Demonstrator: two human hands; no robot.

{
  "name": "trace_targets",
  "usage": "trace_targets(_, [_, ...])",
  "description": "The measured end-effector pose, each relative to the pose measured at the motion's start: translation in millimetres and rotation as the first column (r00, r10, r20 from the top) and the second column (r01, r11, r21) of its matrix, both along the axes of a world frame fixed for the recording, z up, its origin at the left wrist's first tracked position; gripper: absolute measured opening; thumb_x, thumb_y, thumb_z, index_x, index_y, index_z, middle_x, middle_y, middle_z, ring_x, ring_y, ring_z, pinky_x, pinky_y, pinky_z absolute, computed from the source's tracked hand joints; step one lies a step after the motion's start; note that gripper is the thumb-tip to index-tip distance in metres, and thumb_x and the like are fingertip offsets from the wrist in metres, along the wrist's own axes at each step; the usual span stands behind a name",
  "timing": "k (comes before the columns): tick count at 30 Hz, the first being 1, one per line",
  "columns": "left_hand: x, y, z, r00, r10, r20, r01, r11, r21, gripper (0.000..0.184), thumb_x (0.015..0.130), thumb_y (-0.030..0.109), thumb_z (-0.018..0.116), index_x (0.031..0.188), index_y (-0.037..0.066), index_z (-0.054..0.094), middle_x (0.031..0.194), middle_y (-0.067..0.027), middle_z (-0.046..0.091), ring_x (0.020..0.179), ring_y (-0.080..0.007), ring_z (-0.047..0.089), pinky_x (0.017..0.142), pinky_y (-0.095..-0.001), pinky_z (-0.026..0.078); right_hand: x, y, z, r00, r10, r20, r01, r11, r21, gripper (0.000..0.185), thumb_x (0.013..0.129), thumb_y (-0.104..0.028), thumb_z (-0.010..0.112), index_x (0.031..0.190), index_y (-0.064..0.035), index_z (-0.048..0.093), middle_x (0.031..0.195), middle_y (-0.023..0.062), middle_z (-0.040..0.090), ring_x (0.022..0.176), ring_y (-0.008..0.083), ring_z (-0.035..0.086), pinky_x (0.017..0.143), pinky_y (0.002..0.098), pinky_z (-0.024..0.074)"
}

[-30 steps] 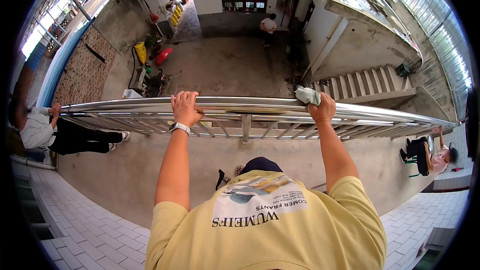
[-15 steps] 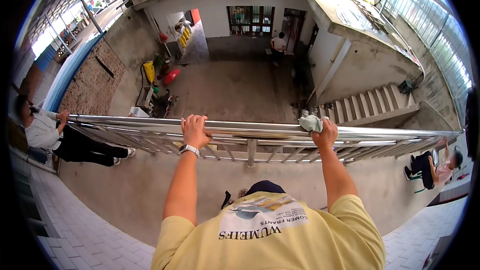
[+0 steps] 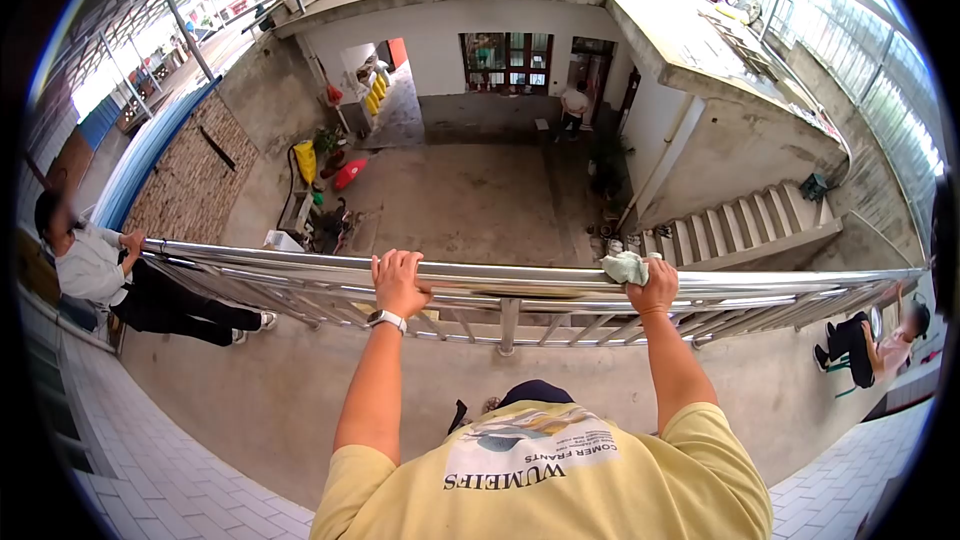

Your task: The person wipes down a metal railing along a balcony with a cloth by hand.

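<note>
A shiny metal railing [image 3: 490, 276] runs across the view in front of me. My left hand [image 3: 400, 283] rests over its top rail, fingers curled across the bar and a watch on the wrist. Farther right, my right hand [image 3: 653, 287] is closed on a pale greenish cloth [image 3: 625, 267], which lies against the top rail. Part of the cloth is hidden under the fingers.
A person [image 3: 95, 265] stands at the left with a hand on the railing. Another person [image 3: 880, 345] sits at the right. Below lies a courtyard [image 3: 460, 190] with concrete stairs [image 3: 745, 225] and one person [image 3: 573, 108] near a doorway.
The view has tilted up slightly, so the railing and both hands sit lower. Both hands keep their places on the rail. The person in the courtyard has turned and shifted right.
</note>
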State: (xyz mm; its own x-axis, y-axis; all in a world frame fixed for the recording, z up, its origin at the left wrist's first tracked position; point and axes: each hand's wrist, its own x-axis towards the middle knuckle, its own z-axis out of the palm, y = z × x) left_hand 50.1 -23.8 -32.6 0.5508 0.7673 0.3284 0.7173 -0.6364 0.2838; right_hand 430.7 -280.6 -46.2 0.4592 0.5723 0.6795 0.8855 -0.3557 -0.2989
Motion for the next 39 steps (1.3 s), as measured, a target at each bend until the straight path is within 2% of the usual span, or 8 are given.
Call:
trace_targets(8, [-1,2,-7,1.000,-0.016,0.023,0.014,0.998,0.063,0.064,0.050,0.019,0.078,0.110,0.019,0.055,0.112,-0.0024,0.054,0.121,-0.0281,0.043,0.111,-0.0522,0.020,3,1,-5,1.000,-0.004,0.014,0.003,1.000,0.023,0.025,0.058,-0.017,0.062,0.082,-0.0092,0.061,0.081,0.0078,0.062,0.082,0.0308,0.060,0.078,0.0396,0.0452])
trace_targets(25, [-1,0,-6,1.000,-0.005,0.024,0.004,0.999,0.052,0.064,0.051,0.018,0.078,0.111,0.020,0.055,0.113,-0.0012,0.053,0.121,-0.0260,0.042,0.111,-0.0504,0.020,1,-1,-2,1.000,-0.016,0.010,0.017,0.999,-0.027,0.026,0.057,-0.016,0.062,0.082,-0.0096,0.060,0.080,0.0079,0.062,0.081,0.0309,0.059,0.077,0.0396,0.0452])
trace_targets(27, [0,0,-8,0.998,-0.008,0.068,0.006,0.999,0.043,0.054,0.055,0.014,0.072,0.107,0.019,0.055,0.112,-0.0012,0.053,0.121,-0.0275,0.042,0.113,-0.0496,0.017,3,-2,-2,1.000,-0.007,0.001,0.007,1.000,-0.010,0.028,0.055,-0.016,0.063,0.082,-0.0093,0.060,0.080,0.0089,0.062,0.082,0.0320,0.059,0.078,0.0403,0.0453])
trace_targets(29, [3,-2,0,0.998,-0.040,0.040,0.038,0.998,0.047,0.055,0.055,0.013,0.073,0.107,0.017,0.057,0.110,-0.0033,0.055,0.118,-0.0272,0.044,0.110,-0.0506,0.023,2,-6,0,1.000,-0.008,-0.022,0.007,0.999,-0.045,0.032,0.054,-0.015,0.064,0.086,-0.0079,0.061,0.083,0.0106,0.063,0.084,0.0347,0.059,0.079,0.0420,0.0460])
trace_targets(32, [-1,-2,6,0.999,-0.041,0.021,0.040,0.997,0.069,0.054,0.056,0.014,0.076,0.107,0.015,0.058,0.105,-0.0048,0.057,0.110,-0.0265,0.048,0.102,-0.0525,0.031,28,-4,-46,0.996,0.024,0.088,-0.036,0.990,0.134,0.041,0.056,-0.012,0.066,0.096,-0.0035,0.062,0.092,0.0185,0.064,0.091,0.0408,0.059,0.081,0.0484,0.0465])
trace_targets(33, [-2,-1,-1,0.997,-0.033,0.067,0.025,0.993,0.118,0.053,0.056,0.014,0.076,0.106,0.015,0.059,0.105,-0.0051,0.057,0.111,-0.0267,0.048,0.102,-0.0522,0.031,31,-5,-48,1.000,0.008,-0.001,-0.008,0.998,0.062,0.043,0.057,-0.012,0.067,0.099,-0.0019,0.062,0.095,0.0210,0.064,0.092,0.0421,0.059,0.082,0.0491,0.0465])
trace_targets(35, [-6,4,-10,0.998,-0.020,0.054,0.016,0.997,0.079,0.056,0.054,0.012,0.076,0.107,0.014,0.059,0.108,-0.0064,0.055,0.116,-0.0287,0.046,0.106,-0.0539,0.027,35,-3,-55,0.998,0.014,0.061,-0.020,0.995,0.097,0.043,0.059,-0.013,0.066,0.100,-0.0020,0.063,0.101,0.0204,0.064,0.095,0.0409,0.059,0.083,0.0478,0.0467])
trace_targets(39, [-5,2,-12,0.998,0.009,0.069,-0.008,1.000,-0.016,0.055,0.058,0.011,0.073,0.111,0.013,0.057,0.114,-0.0081,0.052,0.125,-0.0295,0.040,0.114,-0.0532,0.018,32,-5,-44,0.996,-0.092,0.005,0.092,0.992,-0.084,0.044,0.059,-0.016,0.066,0.102,-0.0045,0.063,0.102,0.0149,0.065,0.094,0.0402,0.059,0.082,0.0471,0.0470])
